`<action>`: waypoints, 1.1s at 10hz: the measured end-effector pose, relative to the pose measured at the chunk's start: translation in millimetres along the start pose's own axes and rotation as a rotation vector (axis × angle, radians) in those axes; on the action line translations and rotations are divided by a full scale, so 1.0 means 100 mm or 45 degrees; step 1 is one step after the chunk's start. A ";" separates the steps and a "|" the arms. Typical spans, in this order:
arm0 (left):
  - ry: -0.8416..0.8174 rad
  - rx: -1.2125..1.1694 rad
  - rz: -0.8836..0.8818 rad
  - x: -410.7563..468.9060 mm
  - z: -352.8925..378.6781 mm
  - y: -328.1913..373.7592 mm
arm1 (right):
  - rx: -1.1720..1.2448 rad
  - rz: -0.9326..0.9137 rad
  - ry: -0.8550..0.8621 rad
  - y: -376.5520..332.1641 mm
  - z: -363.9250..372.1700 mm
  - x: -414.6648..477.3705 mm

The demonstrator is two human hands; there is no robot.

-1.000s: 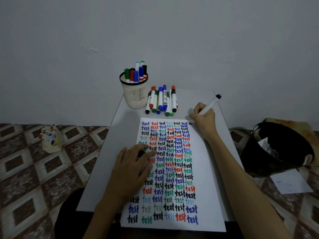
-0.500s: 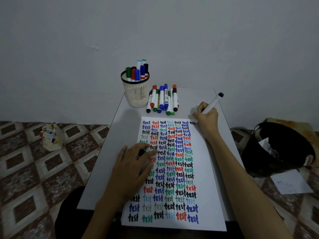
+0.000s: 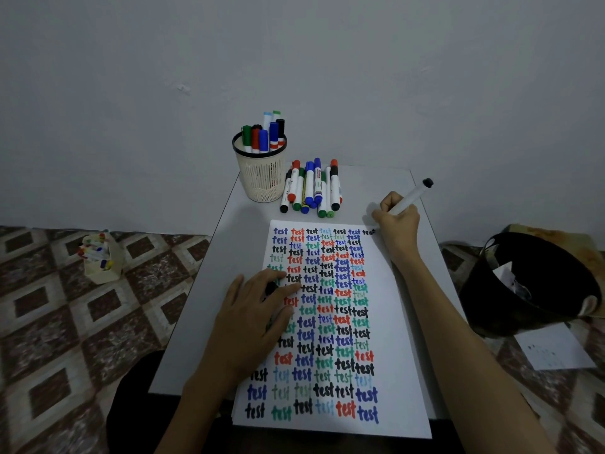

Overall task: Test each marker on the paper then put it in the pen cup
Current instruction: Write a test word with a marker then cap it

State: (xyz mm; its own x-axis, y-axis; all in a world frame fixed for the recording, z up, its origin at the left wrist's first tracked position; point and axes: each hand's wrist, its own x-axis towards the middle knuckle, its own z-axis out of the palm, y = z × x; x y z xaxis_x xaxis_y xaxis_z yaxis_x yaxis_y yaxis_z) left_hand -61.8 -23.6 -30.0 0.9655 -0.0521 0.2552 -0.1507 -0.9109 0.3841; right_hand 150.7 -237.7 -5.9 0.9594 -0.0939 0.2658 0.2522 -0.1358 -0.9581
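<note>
"Marker (image 3: 407, 199), where?"
"Pinched in the right hand (image 3: 397, 221), tip at the top right corner of the paper (image 3: 397, 371). The left hand (image 3: 252, 319) lies flat on the sheet, fingers straight."
"Containers?"
"The pen cup (image 3: 262, 181) holds at least seven markers. About nine loose markers (image 3: 309, 188) lie beside it on the white table (image 3: 370, 185). One black bin (image 3: 491, 290) stands on the tiled floor (image 3: 65, 322)."

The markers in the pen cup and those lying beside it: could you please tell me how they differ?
The cup markers stand upright in the pen cup; the loose markers lie flat on the table. The cup markers show only their tops; the loose markers show their full length. Both sets mix red, blue, green and black.
</note>
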 end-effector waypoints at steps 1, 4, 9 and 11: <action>-0.001 0.004 0.001 0.00 0.00 0.00 | -0.024 -0.014 -0.032 0.01 0.01 0.00; 0.005 -0.016 0.015 0.00 0.00 0.00 | 0.429 0.131 0.202 -0.04 -0.08 0.03; 0.374 -0.474 0.011 0.00 -0.11 0.01 | 0.771 0.289 -0.250 -0.54 -0.22 -0.60; 0.309 -1.012 -0.125 -0.10 -0.31 0.15 | 0.620 0.241 -0.549 -0.75 -0.28 -1.17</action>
State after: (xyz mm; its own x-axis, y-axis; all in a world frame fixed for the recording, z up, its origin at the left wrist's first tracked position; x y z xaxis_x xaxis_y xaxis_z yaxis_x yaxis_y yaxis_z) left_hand -80.1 -24.1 0.4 0.9231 0.1848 0.3371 -0.2612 -0.3418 0.9027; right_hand 15.7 -243.7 38.1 0.9317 0.3431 0.1192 0.0060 0.3135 -0.9496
